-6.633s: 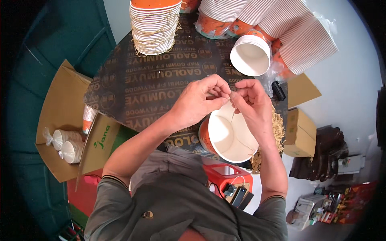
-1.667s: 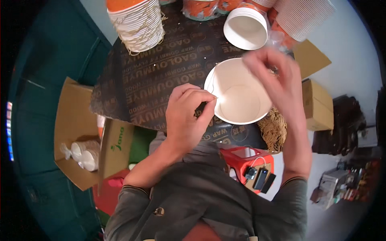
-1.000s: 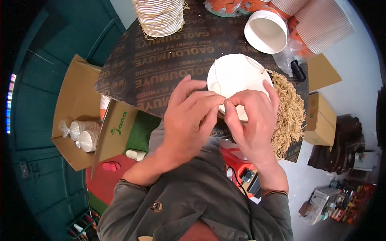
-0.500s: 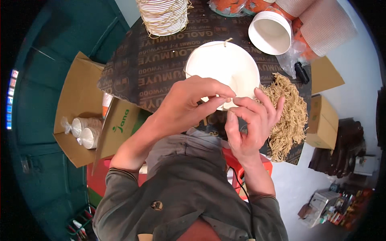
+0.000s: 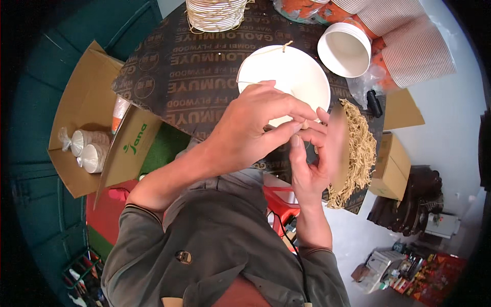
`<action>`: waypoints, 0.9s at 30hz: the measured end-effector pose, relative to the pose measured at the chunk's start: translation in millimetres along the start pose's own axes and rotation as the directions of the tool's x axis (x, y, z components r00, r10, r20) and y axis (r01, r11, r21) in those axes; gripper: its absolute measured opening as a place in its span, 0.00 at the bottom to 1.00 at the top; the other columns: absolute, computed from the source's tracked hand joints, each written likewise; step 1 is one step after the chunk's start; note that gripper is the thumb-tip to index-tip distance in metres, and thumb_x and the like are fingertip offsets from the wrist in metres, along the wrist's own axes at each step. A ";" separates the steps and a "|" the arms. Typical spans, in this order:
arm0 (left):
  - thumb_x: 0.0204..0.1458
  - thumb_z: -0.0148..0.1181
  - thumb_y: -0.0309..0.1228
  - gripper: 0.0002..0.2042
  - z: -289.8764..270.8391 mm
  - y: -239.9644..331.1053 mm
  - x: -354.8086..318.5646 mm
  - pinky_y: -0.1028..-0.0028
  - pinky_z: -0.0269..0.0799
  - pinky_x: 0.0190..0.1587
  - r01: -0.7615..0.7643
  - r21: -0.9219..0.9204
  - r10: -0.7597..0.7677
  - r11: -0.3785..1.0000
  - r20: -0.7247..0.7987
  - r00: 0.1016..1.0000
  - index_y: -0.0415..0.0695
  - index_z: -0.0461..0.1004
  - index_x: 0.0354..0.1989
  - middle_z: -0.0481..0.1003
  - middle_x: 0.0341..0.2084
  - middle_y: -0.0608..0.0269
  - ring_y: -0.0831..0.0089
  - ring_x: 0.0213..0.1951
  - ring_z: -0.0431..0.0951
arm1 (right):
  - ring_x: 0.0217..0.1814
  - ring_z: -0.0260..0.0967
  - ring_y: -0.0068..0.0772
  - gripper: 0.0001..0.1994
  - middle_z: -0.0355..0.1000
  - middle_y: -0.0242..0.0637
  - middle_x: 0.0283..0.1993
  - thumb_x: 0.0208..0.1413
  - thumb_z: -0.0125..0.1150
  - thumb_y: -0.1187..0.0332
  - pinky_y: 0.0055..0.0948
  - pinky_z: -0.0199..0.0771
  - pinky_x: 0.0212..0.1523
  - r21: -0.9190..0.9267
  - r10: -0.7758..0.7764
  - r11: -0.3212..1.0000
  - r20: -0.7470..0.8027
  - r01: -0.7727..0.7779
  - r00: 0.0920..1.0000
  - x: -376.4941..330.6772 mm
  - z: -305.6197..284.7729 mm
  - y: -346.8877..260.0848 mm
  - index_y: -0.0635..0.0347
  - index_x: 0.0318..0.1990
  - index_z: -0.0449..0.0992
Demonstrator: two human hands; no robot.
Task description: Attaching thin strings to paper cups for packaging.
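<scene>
A white paper bucket (image 5: 286,71) stands on the dark printed table, its mouth facing up. A thin tan string (image 5: 287,45) is knotted through its far rim and runs round the left side, behind my left hand. Over the near rim, my left hand (image 5: 261,115) is closed, thumb and forefinger pinched on what appears to be this string. Close against those fingertips is my right hand (image 5: 312,158), its thumb and forefinger drawn together and the other fingers raised and blurred. What lies between the right fingertips is too small to make out.
Loose tan strings (image 5: 360,153) lie heaped at the table's right edge. Strung buckets (image 5: 217,15) stand stacked at the far left. White tubs (image 5: 343,51), nested stacks (image 5: 417,56) and a black object (image 5: 374,104) are at the right. An open carton (image 5: 120,153) sits left.
Both hands have stayed together at the near rim, with the left fingertips shifted slightly right. My right hand's outer fingers have swung and blurred. The whole view has shifted and tilted a little.
</scene>
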State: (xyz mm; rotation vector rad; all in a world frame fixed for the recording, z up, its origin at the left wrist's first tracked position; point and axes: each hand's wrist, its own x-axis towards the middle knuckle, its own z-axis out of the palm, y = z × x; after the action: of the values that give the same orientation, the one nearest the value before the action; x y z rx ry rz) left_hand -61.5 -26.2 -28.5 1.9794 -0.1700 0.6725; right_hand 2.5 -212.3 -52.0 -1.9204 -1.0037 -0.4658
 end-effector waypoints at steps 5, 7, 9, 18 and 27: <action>0.62 0.67 0.21 0.10 -0.6 8.7 9.5 0.58 0.71 0.70 0.072 -0.090 -0.066 0.993 0.072 0.995 0.45 0.86 0.50 0.88 0.45 0.64 0.63 0.51 0.87 | 0.68 0.76 0.46 0.06 0.86 0.35 0.49 0.58 0.76 0.74 0.65 0.46 0.84 0.115 0.051 0.992 0.026 -0.053 0.998 -3.4 1.0 4.9 0.57 0.40 0.83; 0.62 0.66 0.20 0.10 5.6 0.7 9.3 0.50 0.63 0.76 0.052 -0.185 -0.051 0.981 0.011 0.999 0.43 0.83 0.51 0.86 0.47 0.64 0.65 0.52 0.87 | 0.65 0.77 0.45 0.06 0.85 0.37 0.47 0.59 0.75 0.75 0.64 0.51 0.83 0.218 0.145 0.966 0.002 -0.142 0.989 -5.4 5.4 2.7 0.58 0.41 0.84; 0.61 0.66 0.21 0.11 9.6 3.2 6.8 0.47 0.59 0.78 0.131 -0.241 -0.142 0.962 -0.032 0.989 0.43 0.80 0.51 0.86 0.48 0.63 0.63 0.53 0.86 | 0.66 0.77 0.43 0.05 0.85 0.37 0.48 0.61 0.74 0.76 0.63 0.47 0.84 0.269 0.154 0.951 0.001 -0.149 0.988 -6.5 9.6 3.0 0.59 0.41 0.84; 0.57 0.70 0.27 0.08 4.1 5.6 -9.4 0.42 0.47 0.82 -0.033 0.342 0.009 0.939 0.071 0.997 0.47 0.78 0.42 0.83 0.42 0.66 0.58 0.59 0.80 | 0.62 0.80 0.46 0.06 0.84 0.38 0.49 0.59 0.74 0.78 0.57 0.68 0.76 0.381 0.114 0.923 -0.124 -0.059 0.986 -8.3 19.0 15.7 0.61 0.43 0.85; 0.61 0.70 0.30 0.07 -4.6 0.5 -7.8 0.45 0.42 0.83 0.055 0.264 -0.088 0.963 0.115 0.989 0.51 0.87 0.45 0.84 0.40 0.67 0.64 0.57 0.81 | 0.68 0.77 0.56 0.08 0.81 0.45 0.56 0.56 0.74 0.80 0.53 0.75 0.71 0.337 0.019 0.941 -0.158 0.036 0.987 -10.9 18.5 23.9 0.62 0.42 0.83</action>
State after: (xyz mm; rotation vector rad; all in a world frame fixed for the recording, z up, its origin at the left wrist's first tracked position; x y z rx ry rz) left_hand -69.9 -23.8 -30.6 2.2717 -0.0890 0.5447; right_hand 13.7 -208.2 -81.8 -1.5463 -0.9211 -0.4142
